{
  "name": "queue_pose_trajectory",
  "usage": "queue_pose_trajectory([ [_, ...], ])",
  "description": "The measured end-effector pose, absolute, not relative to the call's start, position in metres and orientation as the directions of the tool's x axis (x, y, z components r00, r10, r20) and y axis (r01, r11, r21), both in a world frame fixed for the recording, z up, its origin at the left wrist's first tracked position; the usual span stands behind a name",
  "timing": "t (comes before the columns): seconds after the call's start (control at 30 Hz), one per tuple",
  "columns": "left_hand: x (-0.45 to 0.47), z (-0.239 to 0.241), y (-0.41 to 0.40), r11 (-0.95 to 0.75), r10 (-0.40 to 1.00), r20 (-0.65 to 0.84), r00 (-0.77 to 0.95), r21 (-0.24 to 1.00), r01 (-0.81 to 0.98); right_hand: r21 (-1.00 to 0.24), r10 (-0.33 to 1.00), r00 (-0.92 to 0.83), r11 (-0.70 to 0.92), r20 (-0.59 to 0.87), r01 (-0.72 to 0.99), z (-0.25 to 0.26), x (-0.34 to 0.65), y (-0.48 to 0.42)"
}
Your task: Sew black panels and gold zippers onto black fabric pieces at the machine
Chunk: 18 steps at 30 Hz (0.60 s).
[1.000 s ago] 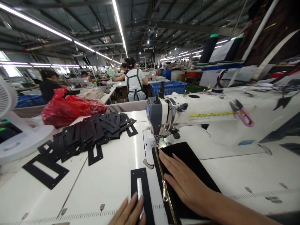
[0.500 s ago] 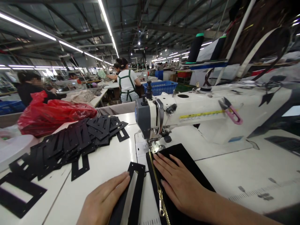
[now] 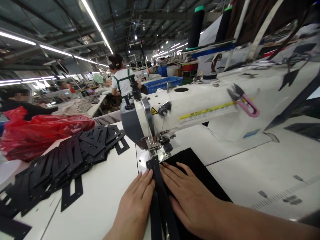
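A black rectangular frame piece (image 3: 163,186) with a long slot lies along the zipper edge of the black fabric (image 3: 192,166). Its far end sits just before the needle area of the white sewing machine (image 3: 210,103). My left hand (image 3: 137,196) is closed on the frame's left edge, fingers together and thumb hidden. My right hand (image 3: 192,196) lies flat on the fabric, fingers stretched out, fingertips against the frame's right side. Most of the zipper is covered; a bit of metal shows near the bottom edge.
Many similar black frame pieces (image 3: 67,153) lie heaped at left, beside a red plastic bag (image 3: 47,128). Pink-handled snips (image 3: 246,101) rest against the machine arm. Black thread cones (image 3: 196,28) stand behind. A co-worker (image 3: 121,78) is beyond, near a blue basket (image 3: 163,85).
My left hand has brought the frame piece right and forward onto the zipper edge, near the needle. My right hand has stayed flat on the fabric. The camera view has shifted.
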<state>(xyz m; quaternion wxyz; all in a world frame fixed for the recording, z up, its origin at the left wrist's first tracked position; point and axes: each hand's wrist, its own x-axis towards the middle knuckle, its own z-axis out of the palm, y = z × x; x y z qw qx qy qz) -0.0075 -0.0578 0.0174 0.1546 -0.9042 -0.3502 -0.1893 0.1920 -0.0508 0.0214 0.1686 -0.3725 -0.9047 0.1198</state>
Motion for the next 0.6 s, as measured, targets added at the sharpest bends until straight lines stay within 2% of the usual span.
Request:
queue_pose_trajectory([
  [0.13, -0.011, 0.017, -0.056, -0.700, 0.603, 0.420, 0.678, -0.129, 0.702, -0.426, 0.729, -0.651, 0.669, 0.213, 0.609, 0.022, 0.190, -0.048],
  [0.23, -0.014, 0.017, -0.053, -0.702, 0.601, 0.389, 0.698, -0.161, 0.694, -0.457, 0.738, -0.645, 0.652, 0.200, 0.605, 0.021, 0.190, -0.047],
  [0.4, -0.023, 0.018, -0.047, -0.750, 0.530, 0.318, 0.786, -0.256, 0.609, -0.478, 0.741, -0.621, 0.655, 0.255, 0.585, 0.016, 0.190, -0.044],
  [0.6, -0.027, 0.019, -0.041, -0.757, 0.503, 0.281, 0.817, -0.312, 0.574, -0.481, 0.749, -0.587, 0.655, 0.307, 0.583, 0.013, 0.190, -0.044],
])
